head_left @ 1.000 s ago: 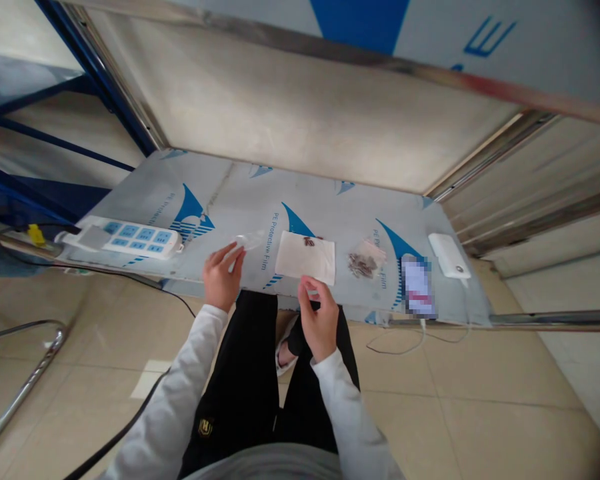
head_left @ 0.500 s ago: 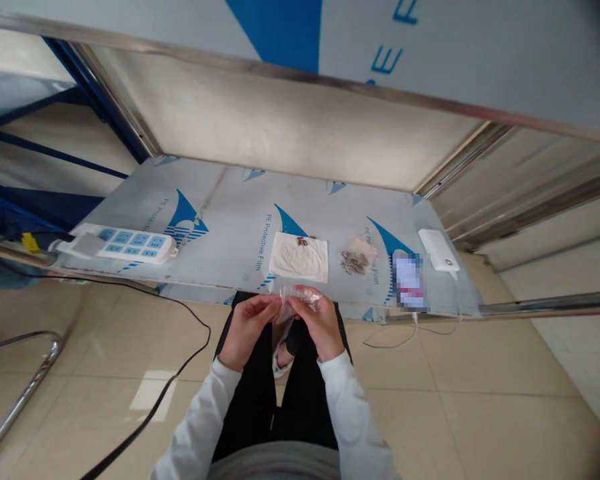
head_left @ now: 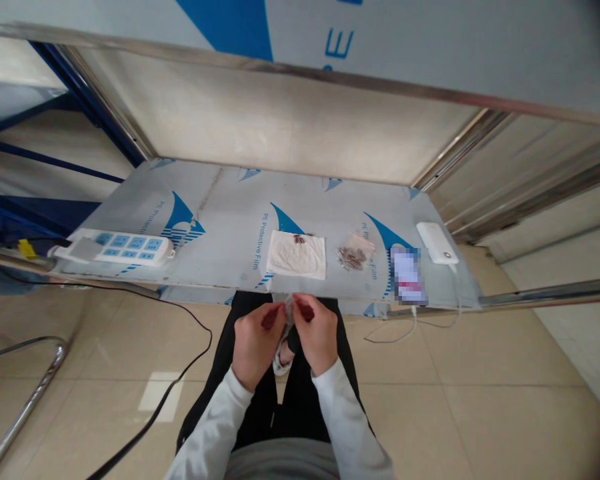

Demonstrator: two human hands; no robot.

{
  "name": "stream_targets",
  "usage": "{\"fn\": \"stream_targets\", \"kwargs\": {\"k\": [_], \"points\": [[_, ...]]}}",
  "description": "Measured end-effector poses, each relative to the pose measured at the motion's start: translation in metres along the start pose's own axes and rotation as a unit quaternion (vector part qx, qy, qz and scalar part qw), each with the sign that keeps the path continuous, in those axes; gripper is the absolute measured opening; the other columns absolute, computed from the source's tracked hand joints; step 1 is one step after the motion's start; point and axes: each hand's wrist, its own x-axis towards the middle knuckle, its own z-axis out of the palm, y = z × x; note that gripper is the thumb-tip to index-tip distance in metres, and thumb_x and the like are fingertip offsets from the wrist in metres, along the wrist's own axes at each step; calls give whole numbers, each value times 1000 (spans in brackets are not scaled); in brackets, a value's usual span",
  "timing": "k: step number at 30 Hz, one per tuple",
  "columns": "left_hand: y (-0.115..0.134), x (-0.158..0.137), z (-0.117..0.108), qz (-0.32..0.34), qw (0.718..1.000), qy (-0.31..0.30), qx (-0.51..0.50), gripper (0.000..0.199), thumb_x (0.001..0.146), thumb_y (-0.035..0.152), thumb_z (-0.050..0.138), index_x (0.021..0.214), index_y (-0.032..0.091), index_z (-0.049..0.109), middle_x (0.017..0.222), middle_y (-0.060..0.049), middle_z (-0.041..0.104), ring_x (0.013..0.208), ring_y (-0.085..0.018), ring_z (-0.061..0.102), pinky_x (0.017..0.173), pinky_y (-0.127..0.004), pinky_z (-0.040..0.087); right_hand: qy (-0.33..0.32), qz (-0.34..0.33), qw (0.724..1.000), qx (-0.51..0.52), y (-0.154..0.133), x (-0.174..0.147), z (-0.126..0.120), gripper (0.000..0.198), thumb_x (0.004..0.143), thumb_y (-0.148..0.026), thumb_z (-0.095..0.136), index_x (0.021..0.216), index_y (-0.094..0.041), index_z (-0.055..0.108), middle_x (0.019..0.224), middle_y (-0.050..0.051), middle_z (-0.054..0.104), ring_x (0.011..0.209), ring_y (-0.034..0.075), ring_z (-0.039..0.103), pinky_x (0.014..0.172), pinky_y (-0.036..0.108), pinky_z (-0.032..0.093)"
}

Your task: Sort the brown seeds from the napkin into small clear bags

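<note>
Just off the shelf's front edge, over my lap, my left hand [head_left: 259, 337] and my right hand [head_left: 316, 332] pinch a small clear plastic bag [head_left: 289, 308] between them. Most of the bag is hidden by the fingers, and I cannot tell whether anything is in it. Straight ahead on the shelf [head_left: 220, 233] lies a folded white cloth or tissue [head_left: 295, 259], with a few small brown pieces [head_left: 299, 239] at its far edge. To its right is another clear bag [head_left: 359, 243] with several dark brown pieces [head_left: 351, 257] in or by it.
A white power strip [head_left: 130, 247] with blue sockets lies at the shelf's left. At the right are a phone [head_left: 409, 277] and a white power bank [head_left: 435, 243] with cables. A black cable [head_left: 167, 383] hangs down at the left, and an upper shelf [head_left: 405, 47] overhangs.
My hands have turned inward, with the fingers curled more tightly around the small bag, and less of it shows. The things on the shelf have not moved; the view has shifted slightly.
</note>
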Motion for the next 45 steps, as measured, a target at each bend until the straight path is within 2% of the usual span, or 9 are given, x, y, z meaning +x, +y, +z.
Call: {"fn": "stream_targets", "kwargs": {"k": [6,13,17,22,26,28,32,40,45], "points": [[10,-8,3,93,969,108,201,18,78,26,60,62,18,59,60,1,64,52,-11,59,51,-22,41,-78,-118,981,-130,-12,0,-9,26,82,-5,46,82,-20,67,96,6,66,81,17,65,75,27,50],[24,-9,-14,235,959,13,159,8,76,26,61,80,19,60,82,-5,66,82,-19,62,75,-32,48,-219,-124,958,-138,-22,20,-34,23,79,-3,53,88,-17,69,76,4,65,70,16,61,66,25,46],[19,5,-16,299,934,-101,165,77,63,35,73,130,15,42,130,-15,54,121,-31,48,104,-48,36,-303,-158,929,-142,-36,26,-43,17,79,-6,57,69,-16,66,69,1,64,64,13,58,63,23,43],[-1,18,0,199,972,-55,115,33,74,19,61,105,21,54,91,-5,66,84,-19,63,76,-30,50,-387,-188,901,-57,-46,52,-49,17,82,-19,59,72,-20,72,78,1,69,73,13,63,70,24,48],[-14,18,-1,113,988,14,104,20,79,32,61,94,21,54,66,2,56,64,-15,58,65,-26,47,-164,-121,977,-66,-7,131,-41,25,86,-34,54,92,-17,73,90,6,73,80,17,66,73,29,51],[-17,14,-3,103,990,9,101,27,77,37,63,96,21,54,64,4,53,62,-14,56,65,-26,46,-98,-94,969,-204,20,174,-29,24,87,-26,53,98,-15,72,95,8,73,80,15,66,78,28,49],[-17,5,-6,95,992,-1,88,41,72,44,67,102,20,51,69,3,52,63,-14,54,64,-28,45,-140,-77,931,-329,55,221,-2,20,82,-17,60,97,-14,72,99,10,72,86,17,64,84,27,46],[-17,11,-4,98,992,-3,77,35,76,39,64,102,20,51,72,2,54,68,-15,55,69,-30,45,-148,-84,919,-355,49,229,6,14,81,-13,59,86,-14,72,97,11,70,92,19,61,84,29,44],[-12,36,5,90,992,29,89,31,74,38,65,97,20,53,72,2,56,71,-16,57,73,-32,44,-108,-144,970,-165,-6,167,-18,17,83,-28,59,94,-16,66,87,4,71,72,14,62,68,25,48]]}}
